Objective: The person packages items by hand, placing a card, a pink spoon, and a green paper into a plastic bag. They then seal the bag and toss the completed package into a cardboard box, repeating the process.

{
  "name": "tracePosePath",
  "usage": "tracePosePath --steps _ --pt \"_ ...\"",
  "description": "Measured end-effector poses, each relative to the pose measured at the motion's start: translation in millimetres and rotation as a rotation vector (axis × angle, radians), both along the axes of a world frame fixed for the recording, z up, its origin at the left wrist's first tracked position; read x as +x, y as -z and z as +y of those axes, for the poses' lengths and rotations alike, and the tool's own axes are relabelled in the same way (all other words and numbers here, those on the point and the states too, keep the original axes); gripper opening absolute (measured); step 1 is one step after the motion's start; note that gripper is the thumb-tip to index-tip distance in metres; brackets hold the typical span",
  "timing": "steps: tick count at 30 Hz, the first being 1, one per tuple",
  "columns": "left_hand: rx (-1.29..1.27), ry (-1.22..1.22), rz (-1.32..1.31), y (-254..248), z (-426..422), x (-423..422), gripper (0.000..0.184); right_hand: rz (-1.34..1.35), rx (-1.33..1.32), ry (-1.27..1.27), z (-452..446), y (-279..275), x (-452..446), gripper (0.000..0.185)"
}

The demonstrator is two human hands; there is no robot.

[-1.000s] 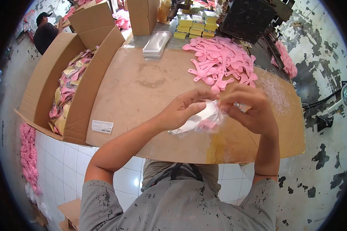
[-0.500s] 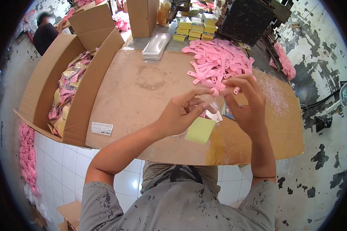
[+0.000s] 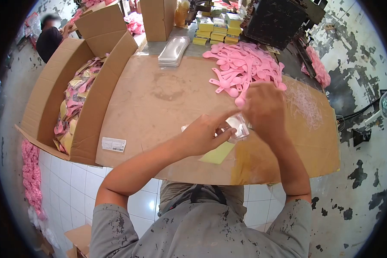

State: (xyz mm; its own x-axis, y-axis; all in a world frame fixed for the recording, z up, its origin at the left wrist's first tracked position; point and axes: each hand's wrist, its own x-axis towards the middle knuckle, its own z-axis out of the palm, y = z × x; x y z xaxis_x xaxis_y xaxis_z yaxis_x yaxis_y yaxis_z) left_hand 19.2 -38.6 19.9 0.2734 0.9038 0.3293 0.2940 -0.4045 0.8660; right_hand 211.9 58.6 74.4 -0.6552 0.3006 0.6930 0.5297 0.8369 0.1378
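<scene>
Bagging looks to be the step in hand.
A yellow-green card (image 3: 218, 154) shows just below the left hand (image 3: 205, 135), whose grip appears pinched on a clear bag (image 3: 241, 130) above the desk (image 3: 159, 114); the right hand (image 3: 264, 107) is blurred, its grip impossible to tell. The next move likely calls for a steady bag. Beyond, pink spoons (image 3: 250, 64) lie heaped.

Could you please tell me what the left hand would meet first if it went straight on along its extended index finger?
The left hand would probably meet the right hand first, just beyond it in this view; the right hand is blurred, and their relative heights are unclear.
</scene>
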Motion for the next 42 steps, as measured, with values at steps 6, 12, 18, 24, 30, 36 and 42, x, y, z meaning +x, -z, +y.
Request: tracePosePath --steps 6,12,18,24,30,36,42 --pt "-0.191 0.056 -0.268 2 4 0 0.051 0.420 -1.206 -0.179 41 -25 107 0.007" --pt "-0.202 0.028 -0.149 -1 2 1 0.052 0.231 -0.458 -0.149 -12 -7 56 0.019" --pt "-0.091 0.017 -0.091 2 1 4 0.055 0.124 -0.051 -0.159 -29 1 14 0.023" --pt "-0.020 0.006 -0.066 1 -1 2 0.057 0.069 0.051 -0.126 -26 5 5 0.023" --pt "-0.019 0.006 0.004 1 1 1 0.057 0.266 -0.242 -0.158 -20 5 10 0.017" --pt "-0.192 0.063 -0.275 -3 2 -1 0.054 0.708 -1.204 -0.372 39 -18 135 0.006" --pt "-0.266 0.084 -0.466 -7 8 -5 0.052 0.435 -0.671 0.566 144 46 289 0.033"
